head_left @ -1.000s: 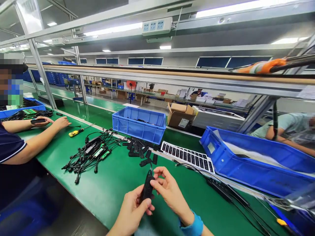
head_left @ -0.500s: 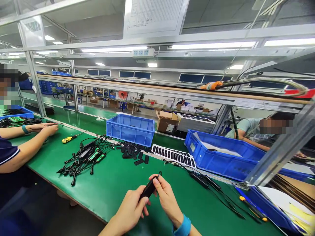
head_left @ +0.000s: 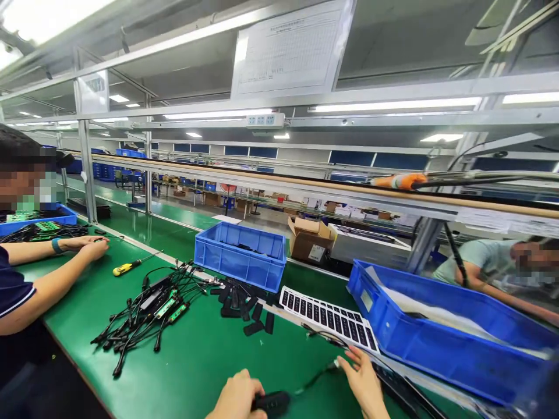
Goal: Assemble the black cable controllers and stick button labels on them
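My left hand (head_left: 240, 396) is closed around a small black plastic case (head_left: 273, 401) low in the view. A short dark cable (head_left: 312, 381), blurred by motion, runs from the case toward my right hand (head_left: 362, 378). Its plug end (head_left: 335, 364) lies at my right thumb and fingertips, which appear to pinch it. Beyond my hands, loose black cover pieces (head_left: 253, 329) are scattered on the green tabletop (head_left: 192, 372). A white sheet of black labels (head_left: 327, 314) lies behind my right hand. Cabled black units (head_left: 410, 390) rest to the right of it.
Left of centre is a heap of black cables with green circuit boards (head_left: 168, 305). A yellow-handled screwdriver (head_left: 126, 267) lies near a co-worker's hands (head_left: 94, 247). Blue bins (head_left: 238, 262) line the table's back. Another person (head_left: 493, 267) bends beyond the right-hand bin (head_left: 437, 349).
My hands have drawn apart: the right moved rightward to the cable's end, while the left kept the black case and went lower. The view has tilted up, shifting the table down.
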{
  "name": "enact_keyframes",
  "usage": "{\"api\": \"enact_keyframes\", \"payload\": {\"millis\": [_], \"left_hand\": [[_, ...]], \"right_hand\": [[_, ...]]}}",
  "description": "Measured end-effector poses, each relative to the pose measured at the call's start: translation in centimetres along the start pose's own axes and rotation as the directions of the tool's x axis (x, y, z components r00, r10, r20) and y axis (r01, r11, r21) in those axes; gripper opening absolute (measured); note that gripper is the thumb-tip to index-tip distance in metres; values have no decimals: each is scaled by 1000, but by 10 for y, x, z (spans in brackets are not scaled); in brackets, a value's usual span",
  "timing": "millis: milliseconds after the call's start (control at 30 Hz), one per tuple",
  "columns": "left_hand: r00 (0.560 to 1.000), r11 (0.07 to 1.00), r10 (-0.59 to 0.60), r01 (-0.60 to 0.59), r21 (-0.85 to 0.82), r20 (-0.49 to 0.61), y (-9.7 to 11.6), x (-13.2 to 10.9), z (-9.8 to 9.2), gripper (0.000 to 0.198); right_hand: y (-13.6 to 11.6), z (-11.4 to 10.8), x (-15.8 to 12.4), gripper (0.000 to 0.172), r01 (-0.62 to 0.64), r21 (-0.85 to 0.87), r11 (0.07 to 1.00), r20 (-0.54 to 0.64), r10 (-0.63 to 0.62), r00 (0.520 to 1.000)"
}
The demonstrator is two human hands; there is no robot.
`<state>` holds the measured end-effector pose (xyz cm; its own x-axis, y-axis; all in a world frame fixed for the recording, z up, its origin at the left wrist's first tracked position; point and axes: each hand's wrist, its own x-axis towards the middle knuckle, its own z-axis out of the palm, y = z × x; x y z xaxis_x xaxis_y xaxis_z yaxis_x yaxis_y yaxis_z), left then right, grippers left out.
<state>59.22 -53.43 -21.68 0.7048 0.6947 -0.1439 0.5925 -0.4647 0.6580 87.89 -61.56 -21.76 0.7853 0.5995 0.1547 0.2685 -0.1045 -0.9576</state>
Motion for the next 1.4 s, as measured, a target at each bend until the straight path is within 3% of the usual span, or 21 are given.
{"api": "enact_keyframes", "payload": {"millis": [67, 133, 200, 300, 367, 467, 567, 667, 767, 900, 967, 1033, 1067, 1133, 1200, 1300, 1400], "left_hand": [[1000, 997, -13, 14, 77, -5, -5, 5, -8, 35], [997, 985, -44, 53, 165, -61, -13, 10, -26, 39], [975, 948, -105, 157, 277, -193, -26, 13, -52, 38], [871, 836, -225, 403, 372, -437, -50, 16, -93, 33], [778, 762, -286, 539, 360, -559, -68, 17, -116, 32], [682, 677, -313, 648, 349, -661, -91, 19, -136, 27], [635, 633, -304, 692, 348, -710, -109, 20, -147, 27], [612, 612, -306, 713, 341, -729, -122, 20, -155, 30], [627, 641, -300, 690, 335, -719, -129, 17, -159, 24], [643, 736, -237, 608, 297, -729, -124, 14, -157, 30], [654, 831, -224, 516, 209, -723, -113, 14, -152, 36], [668, 944, -278, 323, -68, -690, -94, 16, -144, 45], [687, 944, -325, 200, -261, -650, -82, 16, -139, 51], [748, 798, -402, 3, -602, -529, -56, 18, -128, 64], [816, 627, -403, -84, -775, -414, -30, 20, -116, 68], [891, 451, -337, -132, -883, -305, -1, 20, -99, 66], [940, 393, -262, -102, -914, -218, 15, 19, -83, 64]], "right_hand": [[5, 13, 20, 29, 181, -224, 958, 107, -160, 981], [6, 43, 39, 30, 388, -363, 847, 324, -277, 905], [4, 82, 54, 30, 496, -359, 790, 490, -293, 821], [0, 134, 67, 28, 535, -364, 762, 581, -263, 770], [1, 153, 71, 27, 560, -434, 706, 610, -227, 759], [9, 158, 75, 21, 621, -550, 558, 658, -168, 734], [21, 149, 72, 18, 652, -631, 419, 654, -165, 739], [27, 134, 63, 22, 701, -643, 309, 652, -259, 712], [20, 119, 54, 19, 738, -608, 292, 689, -267, 673], [-3, 105, 48, 26, 688, -612, 390, 686, -171, 707], [-19, 100, 47, 32, 643, -544, 538, 672, -180, 719], [-37, 98, 44, 36, 538, -371, 757, 668, -185, 721], [-47, 97, 42, 38, 457, -261, 850, 679, -175, 713], [-67, 96, 35, 40, 288, -70, 955, 713, -154, 685], [-83, 95, 28, 38, 153, 86, 984, 720, -168, 674], [-98, 94, 18, 42, 1, 206, 978, 708, -150, 690], [-102, 98, 11, 47, -120, 174, 978, 766, -58, 641]]}}
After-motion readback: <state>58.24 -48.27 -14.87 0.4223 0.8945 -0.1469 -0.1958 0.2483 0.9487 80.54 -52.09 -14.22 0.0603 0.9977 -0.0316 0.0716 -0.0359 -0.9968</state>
